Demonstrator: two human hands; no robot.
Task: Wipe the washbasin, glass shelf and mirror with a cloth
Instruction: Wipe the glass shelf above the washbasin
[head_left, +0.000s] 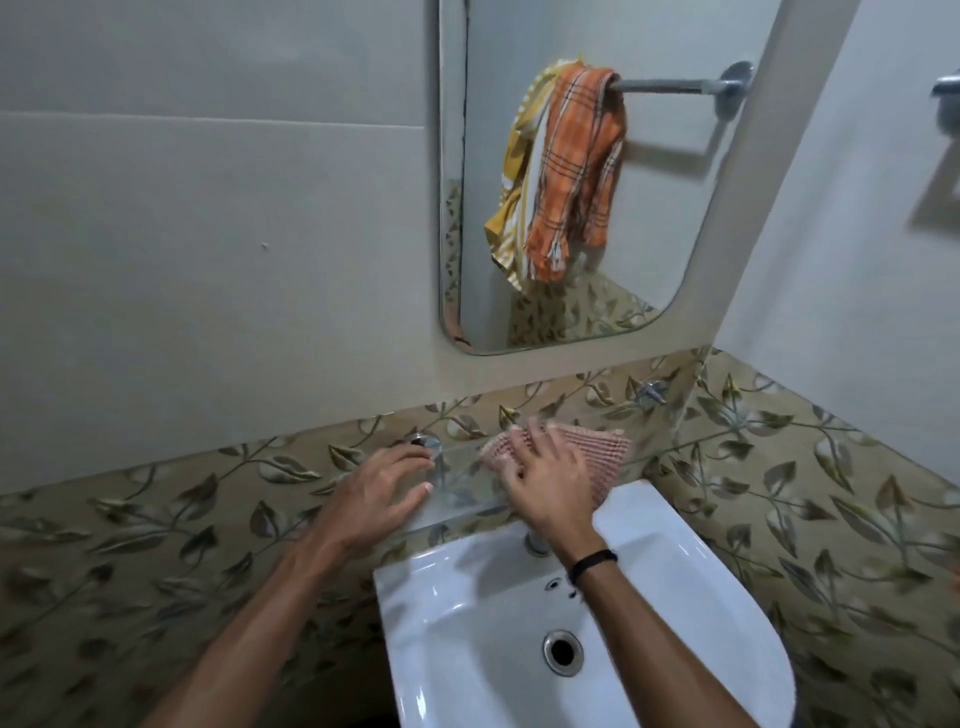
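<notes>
Largest first. High on the wall, the mirror: not yet under the cloth, and likely to end up smeared if wiped with fabric carrying grime from the shelf. Lowest, the washbasin: apt to catch dirt swept off the shelf's front edge, so probably in need of a further pass. Between the two, fixed against the leaf-patterned tiles, the glass shelf: the real worry, liable to flex, shift or crack under weight from both hands at once.

On the shelf's left end, the left hand, fingers straight and spread, holding nothing. Could lean too hard there, or knock the chrome bracket just beside the fingertips. On the shelf's right half, the right hand, laid flat over the pink cloth and pressing it onto the glass. Fingers blurred, seemingly straight and a little apart, not curled round the fabric. Could slide off, or push the cloth over the edge into the basin.

Counted, large to small:
- one mirror
- one washbasin
- one glass shelf
- two hands
- one orange checked towel and one yellow striped towel, both seen only as reflections
- one cloth
- one drain
- one chrome bracket
- one tap base, half hidden behind the right wrist
- one black wristband
</notes>
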